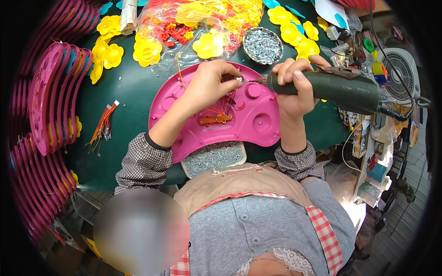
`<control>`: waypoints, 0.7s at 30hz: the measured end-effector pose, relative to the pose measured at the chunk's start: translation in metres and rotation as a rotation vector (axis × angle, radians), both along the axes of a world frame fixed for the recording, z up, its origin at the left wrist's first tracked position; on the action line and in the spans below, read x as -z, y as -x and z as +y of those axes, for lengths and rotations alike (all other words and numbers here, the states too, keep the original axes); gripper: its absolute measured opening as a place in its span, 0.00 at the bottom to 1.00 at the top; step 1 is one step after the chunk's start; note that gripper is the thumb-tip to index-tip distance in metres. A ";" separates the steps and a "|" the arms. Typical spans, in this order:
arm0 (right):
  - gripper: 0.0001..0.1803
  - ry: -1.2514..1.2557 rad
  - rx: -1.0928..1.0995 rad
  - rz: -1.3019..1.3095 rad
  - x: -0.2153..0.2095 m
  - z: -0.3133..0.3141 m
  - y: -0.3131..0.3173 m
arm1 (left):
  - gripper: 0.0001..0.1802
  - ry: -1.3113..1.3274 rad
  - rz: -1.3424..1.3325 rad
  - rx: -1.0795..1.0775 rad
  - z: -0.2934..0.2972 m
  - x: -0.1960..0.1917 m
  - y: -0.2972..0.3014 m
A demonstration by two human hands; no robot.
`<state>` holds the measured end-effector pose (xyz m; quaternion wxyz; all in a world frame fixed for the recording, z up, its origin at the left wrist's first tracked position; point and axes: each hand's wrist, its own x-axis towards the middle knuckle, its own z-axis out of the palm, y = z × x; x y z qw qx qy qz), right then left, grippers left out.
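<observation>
A pink curved plastic panel lies on the table in front of me, its ribbed, hollow side facing up. My right hand grips a dark green power screwdriver, held nearly level with its tip pointing left over the panel's far part. Close to that tip, my left hand has thumb and forefinger pinched on a small silvery part, too small to identify. Below the left hand, a narrow brown circuit board sits in the panel, with thin red and dark wires around it.
A round bowl of screws stands beyond the panel. A white tray of screws is partly under its near edge. Yellow flower pieces and bagged parts fill the back. Stacked pink panels stand left, near a wire bundle. A fan is right.
</observation>
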<state>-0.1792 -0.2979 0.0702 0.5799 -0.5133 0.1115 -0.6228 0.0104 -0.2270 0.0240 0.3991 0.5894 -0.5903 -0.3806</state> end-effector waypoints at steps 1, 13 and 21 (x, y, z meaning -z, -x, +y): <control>0.27 0.001 -0.010 -0.022 -0.002 0.001 0.002 | 0.13 0.054 -0.040 0.010 0.002 0.001 0.002; 0.29 -0.030 -0.099 -0.179 -0.019 0.013 0.016 | 0.09 0.420 -0.187 0.065 0.014 -0.008 0.025; 0.29 -0.027 -0.101 -0.209 -0.023 0.015 0.025 | 0.06 0.479 -0.187 0.095 0.012 -0.013 0.027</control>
